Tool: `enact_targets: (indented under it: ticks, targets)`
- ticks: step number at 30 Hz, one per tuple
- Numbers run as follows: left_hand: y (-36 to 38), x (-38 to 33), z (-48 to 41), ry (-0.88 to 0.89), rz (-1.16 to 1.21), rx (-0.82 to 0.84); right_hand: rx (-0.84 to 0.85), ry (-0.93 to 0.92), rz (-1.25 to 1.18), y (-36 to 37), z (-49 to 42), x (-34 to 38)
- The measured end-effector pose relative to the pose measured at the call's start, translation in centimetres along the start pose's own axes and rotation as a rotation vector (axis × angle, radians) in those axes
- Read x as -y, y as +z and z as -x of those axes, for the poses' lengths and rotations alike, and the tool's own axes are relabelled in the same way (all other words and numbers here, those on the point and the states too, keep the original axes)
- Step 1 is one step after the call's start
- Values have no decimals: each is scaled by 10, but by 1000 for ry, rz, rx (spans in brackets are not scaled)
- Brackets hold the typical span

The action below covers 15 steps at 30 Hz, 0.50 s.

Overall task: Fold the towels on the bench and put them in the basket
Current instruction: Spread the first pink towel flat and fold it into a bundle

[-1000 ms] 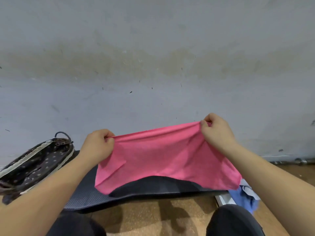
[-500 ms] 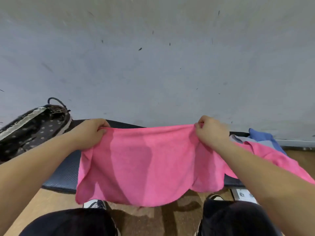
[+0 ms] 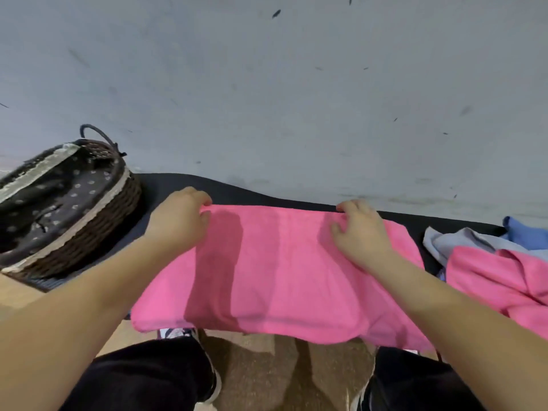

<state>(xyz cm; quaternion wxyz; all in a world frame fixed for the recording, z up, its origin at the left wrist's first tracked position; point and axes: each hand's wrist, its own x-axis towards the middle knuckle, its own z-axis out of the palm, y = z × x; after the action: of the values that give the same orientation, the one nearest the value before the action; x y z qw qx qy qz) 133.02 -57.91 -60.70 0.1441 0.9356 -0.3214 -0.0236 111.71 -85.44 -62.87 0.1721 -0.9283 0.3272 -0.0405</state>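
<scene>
Fingers (image 3: 199,196) of left hand (image 3: 178,221) curled, pinching far left corner of pink towel (image 3: 281,277); right hand (image 3: 360,232) same deal, curled over the far right edge, thumb on top. Towel spread flat across dark bench (image 3: 166,185), near edge drooping off the front. Wicker basket (image 3: 98,231) at bench's left end, near the towel but not touching, just dotted liner (image 3: 59,200) showing inside. Over on the right, loose heap: second pink towel (image 3: 498,280), grey towel (image 3: 456,241), blue towel (image 3: 526,232).
</scene>
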Motion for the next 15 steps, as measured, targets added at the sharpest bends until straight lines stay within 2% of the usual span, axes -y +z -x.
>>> enact_targets:
  ticks: [3,5,7,10,15]
  targets:
    - [15,-16,37,-73,7,148,167,-159,27,8,30,28]
    - [29,-22,55,-158,-65,329,332,-153,-55,13,46,43]
    - [40,-23,66,-237,-100,423,416,-122,-19,18,56,49]
    - [55,-16,70,-312,-56,433,456,-53,67,30,65,47]
    - [67,15,54,-234,-134,350,440,-25,195,58,57,49]
